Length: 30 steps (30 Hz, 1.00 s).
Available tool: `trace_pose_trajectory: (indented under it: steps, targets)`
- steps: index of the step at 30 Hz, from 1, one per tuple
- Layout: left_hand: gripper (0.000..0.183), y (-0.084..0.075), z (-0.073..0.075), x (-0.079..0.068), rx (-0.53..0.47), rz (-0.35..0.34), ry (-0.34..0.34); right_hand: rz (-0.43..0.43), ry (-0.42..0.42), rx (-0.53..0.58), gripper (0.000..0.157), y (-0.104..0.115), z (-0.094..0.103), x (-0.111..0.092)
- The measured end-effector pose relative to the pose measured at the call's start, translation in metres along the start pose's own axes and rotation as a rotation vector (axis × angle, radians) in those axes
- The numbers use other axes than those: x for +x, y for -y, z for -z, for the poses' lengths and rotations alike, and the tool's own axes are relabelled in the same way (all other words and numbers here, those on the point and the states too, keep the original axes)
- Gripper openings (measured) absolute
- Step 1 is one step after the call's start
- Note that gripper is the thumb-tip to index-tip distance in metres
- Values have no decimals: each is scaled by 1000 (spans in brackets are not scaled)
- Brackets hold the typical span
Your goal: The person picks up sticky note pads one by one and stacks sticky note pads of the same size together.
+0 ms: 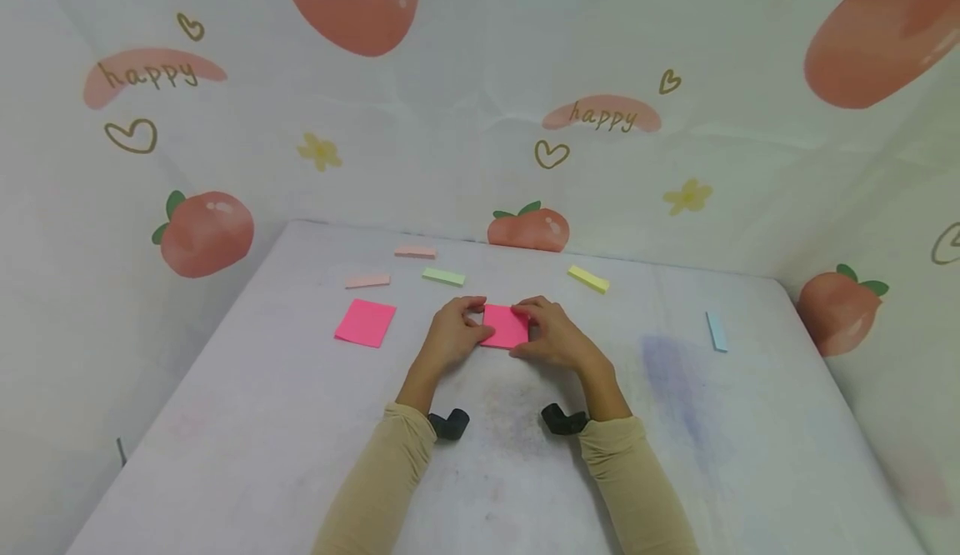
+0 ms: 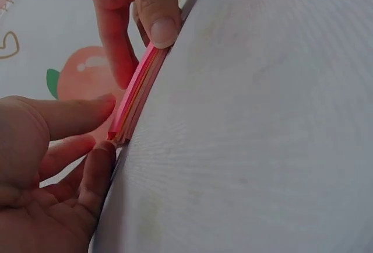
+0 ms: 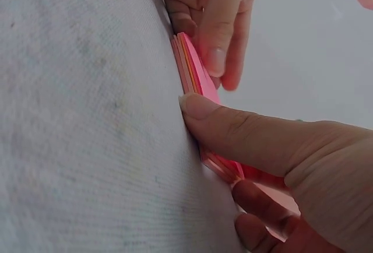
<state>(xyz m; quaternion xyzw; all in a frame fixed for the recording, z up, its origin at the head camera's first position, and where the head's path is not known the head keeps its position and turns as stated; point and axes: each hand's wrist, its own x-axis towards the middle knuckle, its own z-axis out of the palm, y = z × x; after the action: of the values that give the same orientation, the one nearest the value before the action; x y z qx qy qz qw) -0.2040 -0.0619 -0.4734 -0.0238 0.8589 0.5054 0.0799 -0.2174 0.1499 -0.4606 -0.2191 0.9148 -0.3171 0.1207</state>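
A stack of square sticky notes [image 1: 504,327] lies on the white table between my two hands. Its top is bright pink; orange and pale pink layers show along its edge in the right wrist view [image 3: 191,69]. From the left side my left hand [image 1: 452,334] grips it, thumb over the top near the front corner and fingers at the side. My right hand [image 1: 558,337] holds the opposite side, its thumb [image 3: 201,110] against the front edge near the corner and its fingers at the far corner. Both hands rest low, close over the tabletop.
Left of the hands lies a bright pink paper square [image 1: 366,323]. Thin strips lie farther back: two pale pink ones [image 1: 415,252], a green one [image 1: 443,277] and a yellow one [image 1: 588,279]. A blue strip [image 1: 716,332] is at right. A printed cloth wall [image 1: 450,138] stands behind.
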Motion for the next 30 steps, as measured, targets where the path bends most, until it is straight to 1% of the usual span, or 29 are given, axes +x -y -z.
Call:
trace_pose_trajectory:
  steps: [3,6,9,12,15,20,24,27,30]
  targets:
    - [57,-2,2,0,22,-4,20,2,-2,-3,68,0,-1,0]
    - [60,-6,4,0,51,-27,37,-3,0,-7,68,1,-1,0]
    - [62,-9,6,1,84,-67,43,-6,4,-6,68,2,0,0]
    - [64,-12,7,2,142,-127,38,8,-1,-9,68,3,0,0]
    - [70,-16,8,2,239,-181,41,28,-12,-17,68,2,0,0]
    - [83,-21,11,-1,445,-267,39,47,-23,-20,68,0,0,-1]
    - [89,-21,15,-3,570,-333,-3,54,-26,-20,69,0,1,-2]
    - [92,-21,19,-4,663,-371,-40,55,-26,-22,69,0,0,-2]
    - [94,-21,22,-3,753,-397,-63,47,-21,-25,69,-1,0,-2]
